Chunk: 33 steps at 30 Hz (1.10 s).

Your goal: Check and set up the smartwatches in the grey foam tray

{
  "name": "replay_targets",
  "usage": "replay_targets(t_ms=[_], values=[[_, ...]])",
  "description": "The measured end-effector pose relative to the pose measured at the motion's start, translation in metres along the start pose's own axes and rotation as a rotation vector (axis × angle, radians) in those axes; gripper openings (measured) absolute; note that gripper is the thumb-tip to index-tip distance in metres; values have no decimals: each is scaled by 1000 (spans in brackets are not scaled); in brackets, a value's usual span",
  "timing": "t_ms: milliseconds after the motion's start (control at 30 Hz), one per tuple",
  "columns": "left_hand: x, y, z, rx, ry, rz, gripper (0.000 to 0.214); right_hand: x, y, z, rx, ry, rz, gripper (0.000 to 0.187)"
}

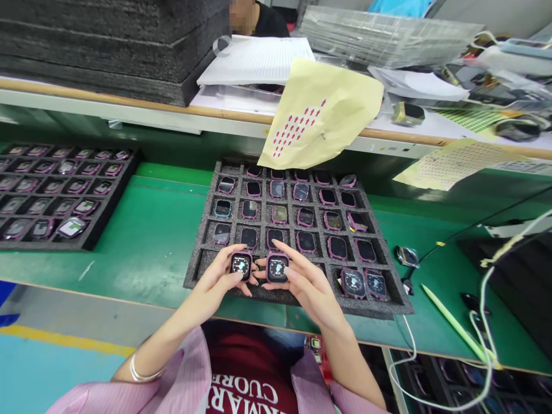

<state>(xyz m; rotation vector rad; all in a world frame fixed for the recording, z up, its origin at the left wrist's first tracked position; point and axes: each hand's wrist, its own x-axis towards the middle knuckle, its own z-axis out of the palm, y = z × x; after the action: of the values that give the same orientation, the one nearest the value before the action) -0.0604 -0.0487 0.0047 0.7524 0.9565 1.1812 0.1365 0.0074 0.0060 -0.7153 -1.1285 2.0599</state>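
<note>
My left hand (pixel 222 273) is closed on a smartwatch (pixel 240 265) with a purple case and a lit clock face. In my right hand (pixel 304 275) is a matching smartwatch (pixel 277 267), its screen lit too. The two watches are side by side, screens up, above the near edge of a black foam tray (pixel 202 244). Rows of purple-framed watches sit in the tray's compartments, most with dark screens. Two lit watches (pixel 353 282) lie at its near right. One watch (pixel 223 208) on the left has a blue frame.
Another filled foam tray (pixel 97 221) stands left on the green table (pixel 146 230). A light green pen (pixel 452 319), a small watch (pixel 406 256) and white cables (pixel 487 287) lie right. A yellow sheet (pixel 319 115) hangs from the shelf over the tray's far edge. A person (pixel 263 20) sits beyond.
</note>
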Motion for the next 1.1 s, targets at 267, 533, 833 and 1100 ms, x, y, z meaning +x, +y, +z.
replay_targets(t_ms=[267, 533, 833, 1100], values=[[2, -5, -6, -57, -21, 6, 44, 1, 5, 0, -19, 26, -27, 47], [2, -6, -5, -34, -3, 7, 42, 1, 9, 4, -73, 93, -73, 43], [2, -4, -1, 4, 18, -7, 40, 1, 8, 10, -167, 138, -99, 41], [-7, 9, -13, 51, 91, 79, 40, 7, 8, 13, -468, -51, -160, 62]])
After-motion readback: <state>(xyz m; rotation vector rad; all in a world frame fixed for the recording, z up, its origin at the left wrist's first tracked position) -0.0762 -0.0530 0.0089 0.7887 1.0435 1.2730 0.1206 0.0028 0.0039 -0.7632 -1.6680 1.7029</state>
